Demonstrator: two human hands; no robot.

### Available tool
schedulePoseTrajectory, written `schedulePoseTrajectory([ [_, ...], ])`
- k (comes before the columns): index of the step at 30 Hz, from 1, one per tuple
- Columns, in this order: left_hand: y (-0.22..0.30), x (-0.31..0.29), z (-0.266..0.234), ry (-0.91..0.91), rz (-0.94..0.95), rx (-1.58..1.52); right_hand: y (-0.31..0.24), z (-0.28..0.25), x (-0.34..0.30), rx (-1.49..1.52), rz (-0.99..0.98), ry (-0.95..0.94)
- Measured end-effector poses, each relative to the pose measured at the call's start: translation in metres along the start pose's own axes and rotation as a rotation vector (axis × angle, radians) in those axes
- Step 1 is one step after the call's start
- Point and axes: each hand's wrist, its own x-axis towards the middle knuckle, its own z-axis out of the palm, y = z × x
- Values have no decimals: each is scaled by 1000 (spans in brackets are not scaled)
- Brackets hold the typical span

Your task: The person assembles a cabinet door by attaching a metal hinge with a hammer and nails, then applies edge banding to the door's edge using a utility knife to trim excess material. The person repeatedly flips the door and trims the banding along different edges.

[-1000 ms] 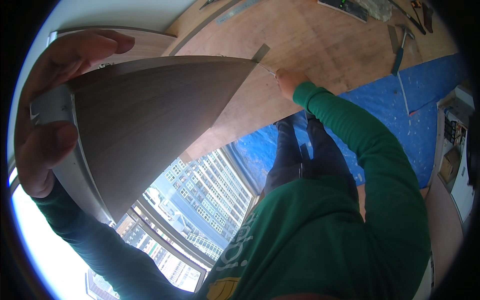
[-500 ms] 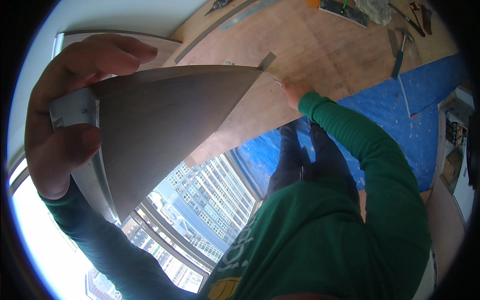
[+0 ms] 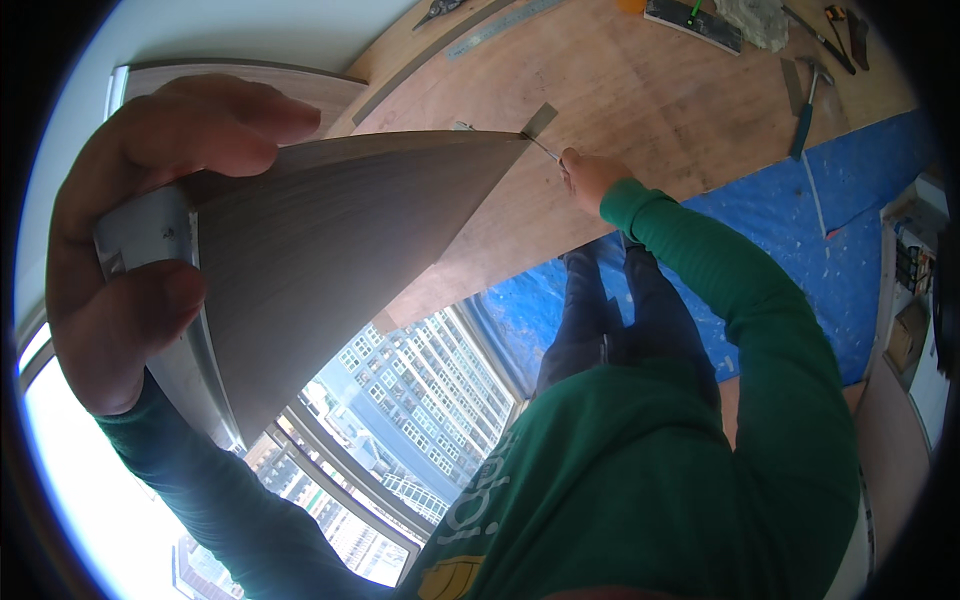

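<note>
My left hand (image 3: 140,260) grips the near end of a long dark wood-grain plank (image 3: 340,230), thumb on its face and fingers over its top edge. The plank runs away from me and narrows to a far corner. My right hand (image 3: 585,175) is down at that far corner, closed on a thin metal tool (image 3: 545,150) whose tip touches the plank's end. A small grey offcut (image 3: 538,120) lies right by that corner on the plywood floor (image 3: 650,90). Both sleeves are green.
A hammer (image 3: 805,105), a long metal ruler (image 3: 505,25), a dark level (image 3: 695,22) and other hand tools lie on the plywood. Blue floor covering (image 3: 800,250) spreads on the right. A large window (image 3: 400,420) onto tall buildings is below left. Shelving (image 3: 910,300) stands at right.
My left hand and the plank's near end have shifted right and slightly down in view. My right hand stays at the plank's far corner with the tool.
</note>
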Motion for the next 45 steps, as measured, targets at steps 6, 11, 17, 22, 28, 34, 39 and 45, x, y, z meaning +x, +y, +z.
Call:
schedulePoseTrajectory([
  [6, 7, 4, 0, -75, 7, -17, -3, 2, 17, -37, 23, -17],
  [11, 14, -1, -2, -114, 31, 81, -7, 1, 14, -40, 3, -41],
  [17, 14, -1, -1, -103, 69, 91, -10, -6, 17, -35, 18, -30],
  [22, 13, -5, 15, 20, 18, -2, -11, -7, 24, -59, 24, -81],
  [28, 26, -9, -3, -64, -96, 193, -4, -4, 20, -67, 48, -111],
  [34, 20, -12, 13, 77, -139, 26, -3, -6, 9, -92, 49, -119],
  [39, 27, -12, 6, 34, -133, 161, 1, -2, 1, -115, 39, -137],
  [45, 8, -6, 10, 17, -31, 65, 6, -6, -7, -84, 3, -56],
])
